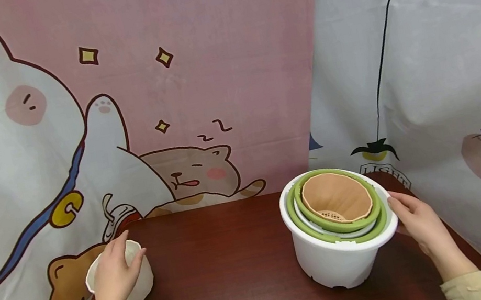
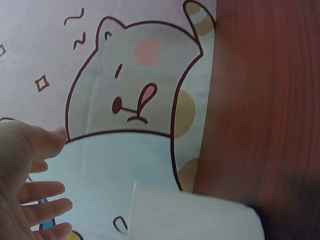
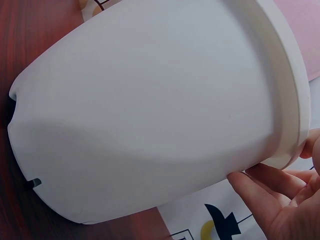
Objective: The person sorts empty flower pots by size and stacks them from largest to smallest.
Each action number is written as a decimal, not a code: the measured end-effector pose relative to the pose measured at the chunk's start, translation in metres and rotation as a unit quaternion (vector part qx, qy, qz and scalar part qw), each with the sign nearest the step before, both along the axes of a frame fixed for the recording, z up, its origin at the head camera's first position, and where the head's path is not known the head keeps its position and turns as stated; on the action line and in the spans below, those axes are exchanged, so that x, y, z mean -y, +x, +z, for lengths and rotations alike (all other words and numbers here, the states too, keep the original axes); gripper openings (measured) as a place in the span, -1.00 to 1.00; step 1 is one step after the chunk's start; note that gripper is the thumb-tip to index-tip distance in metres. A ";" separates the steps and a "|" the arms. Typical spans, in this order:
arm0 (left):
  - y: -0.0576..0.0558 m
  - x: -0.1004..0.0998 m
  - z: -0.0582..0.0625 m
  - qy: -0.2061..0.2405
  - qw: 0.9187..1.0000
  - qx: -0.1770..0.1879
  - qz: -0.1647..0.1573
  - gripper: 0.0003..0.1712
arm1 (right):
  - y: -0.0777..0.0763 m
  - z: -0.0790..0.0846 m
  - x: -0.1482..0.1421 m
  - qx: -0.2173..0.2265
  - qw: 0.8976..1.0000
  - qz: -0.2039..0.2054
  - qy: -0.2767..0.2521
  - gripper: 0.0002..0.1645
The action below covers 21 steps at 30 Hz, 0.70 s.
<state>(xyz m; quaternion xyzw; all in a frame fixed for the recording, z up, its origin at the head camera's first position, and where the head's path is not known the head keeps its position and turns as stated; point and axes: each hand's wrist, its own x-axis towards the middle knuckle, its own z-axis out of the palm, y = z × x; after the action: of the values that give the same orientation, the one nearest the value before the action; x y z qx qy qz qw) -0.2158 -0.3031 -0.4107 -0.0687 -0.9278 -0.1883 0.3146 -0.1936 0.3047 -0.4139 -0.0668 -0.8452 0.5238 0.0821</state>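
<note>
Several flowerpots sit nested inside a large white flowerpot (image 1: 335, 261) on the right of the table; a peach-coloured pot (image 1: 336, 195) is innermost, within green rims (image 1: 298, 222). My right hand (image 1: 417, 221) pinches the large pot's rim, thumb at the lip and fingers beneath, as the right wrist view shows on the white wall (image 3: 150, 110). At the left stands a small white pot (image 1: 143, 283) with a wavy rim. My left hand (image 1: 115, 272) is over it, its fingers (image 2: 47, 212) loosely extended and apart from the pot (image 2: 195, 215) in the left wrist view.
The dark red-brown table (image 1: 223, 275) runs between the pots. A pink cloth (image 1: 226, 67) with cartoon cats hangs behind it, and a pale printed cloth (image 1: 449, 83) hangs along the right side.
</note>
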 end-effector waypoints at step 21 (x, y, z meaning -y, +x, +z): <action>0.006 0.076 0.002 -0.008 0.972 0.204 0.115 0.03 | -0.002 -0.001 -0.001 -0.007 1.000 0.003 -0.005 -0.21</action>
<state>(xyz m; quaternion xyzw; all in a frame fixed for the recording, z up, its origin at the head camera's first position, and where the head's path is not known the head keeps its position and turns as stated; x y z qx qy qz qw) -0.2098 -0.3796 -0.4086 0.0757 -0.9756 -0.1532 0.1379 -0.1956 0.3060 -0.4151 -0.0612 -0.8424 0.5285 0.0861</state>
